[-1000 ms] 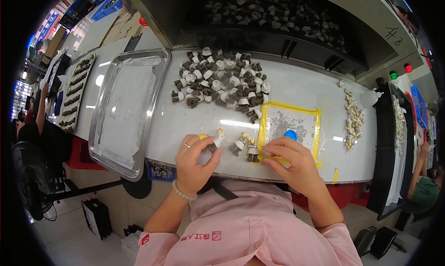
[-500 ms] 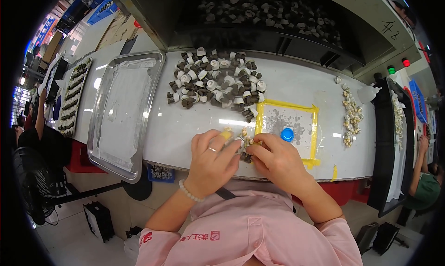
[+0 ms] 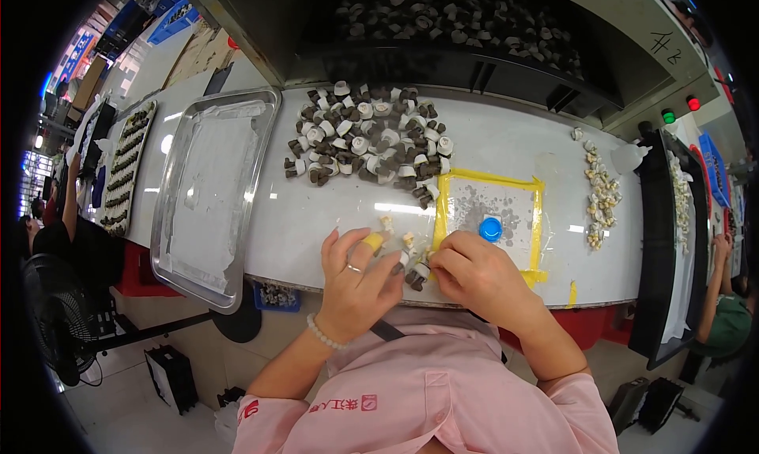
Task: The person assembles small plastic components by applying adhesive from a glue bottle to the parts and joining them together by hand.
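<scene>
My left hand (image 3: pixel 357 284) is at the front of the white table, its fingers curved and apart, with a yellow cover on one finger. Nothing shows between them. My right hand (image 3: pixel 481 276) has its thumb and fingers pinched together; what they hold, if anything, is hidden. Between the hands lie a small white-and-dark figurine part (image 3: pixel 417 276) and a small cream figurine piece (image 3: pixel 408 239). Another cream piece (image 3: pixel 386 223) is just beyond my left fingertips. Right of the hands, a blue round cap (image 3: pixel 490 229) rests on a yellow-taped, grey-spotted sheet (image 3: pixel 462 187).
Many white-and-dark figurine parts (image 3: pixel 360 145) lie heaped behind the hands. A metal tray (image 3: pixel 274 110) is at left, and a row of cream pieces (image 3: pixel 599 189) at right. Beyond stands an open-fronted cabinet (image 3: pixel 632 66) full of parts. A black tray (image 3: pixel 644 312) borders the right side.
My hands have drawn apart slightly, the left moving left and the right a little right. The white-and-dark part and cream piece between them now show more fully.
</scene>
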